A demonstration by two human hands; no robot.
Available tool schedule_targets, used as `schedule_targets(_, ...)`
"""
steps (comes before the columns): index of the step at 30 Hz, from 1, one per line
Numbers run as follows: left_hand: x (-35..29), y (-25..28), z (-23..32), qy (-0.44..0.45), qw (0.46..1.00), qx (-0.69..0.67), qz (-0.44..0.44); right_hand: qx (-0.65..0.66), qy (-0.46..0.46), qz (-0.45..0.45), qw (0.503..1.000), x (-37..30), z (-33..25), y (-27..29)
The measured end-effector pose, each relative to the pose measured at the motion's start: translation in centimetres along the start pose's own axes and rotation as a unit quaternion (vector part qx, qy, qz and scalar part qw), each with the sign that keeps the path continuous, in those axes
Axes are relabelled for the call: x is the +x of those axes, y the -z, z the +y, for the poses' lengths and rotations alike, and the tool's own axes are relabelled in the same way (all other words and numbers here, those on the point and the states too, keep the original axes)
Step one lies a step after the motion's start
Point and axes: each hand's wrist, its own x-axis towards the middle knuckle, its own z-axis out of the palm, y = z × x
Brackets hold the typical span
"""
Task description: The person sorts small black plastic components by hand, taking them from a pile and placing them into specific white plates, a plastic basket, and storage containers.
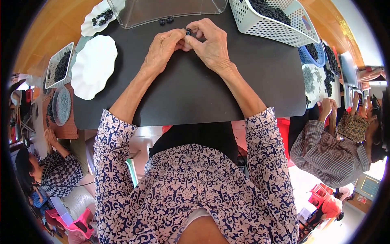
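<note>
Near the far side of the dark table [187, 93], a small round black part [188, 32] is pinched between the fingertips of both hands. My left hand [164, 46] grips it from the left, with thumb and forefinger pressed together. From the other side, my right hand [212, 44] closes on it with thumb and fingers. My fingers cover most of the part, so its exact kind is hard to make out. Just beyond my left hand lie a few similar black pieces [165, 21], beside a clear plastic tray [140, 25].
At left are an empty white scalloped plate [94, 67], another plate [87, 29] with several black pieces, and a white basket [51, 77] of black parts. A larger white basket [280, 37] of black parts stands far right. Co-workers [61, 171] sit at tables on both sides.
</note>
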Motion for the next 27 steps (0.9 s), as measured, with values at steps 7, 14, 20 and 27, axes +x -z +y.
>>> schedule_targets(7,-0.3,-0.3,0.9,-0.015,0.998,0.06,-0.032,-0.025,0.003,-0.042,0.999,0.1,-0.4,0.8)
schedule_targets(14,0.0,0.4,-0.2,-0.031,0.997,0.012,-0.063,-0.028,0.085,-0.027,0.996,-0.3,0.4,0.5)
schedule_targets(20,-0.1,0.4,0.1,-0.016,0.998,-0.012,-0.063,-0.022,0.089,-0.004,0.996,-0.3,0.1,0.2)
schedule_targets(27,0.0,2.1,1.8,-0.056,0.973,0.21,0.082,0.228,-0.172,0.006,0.958,0.3,0.0,0.5)
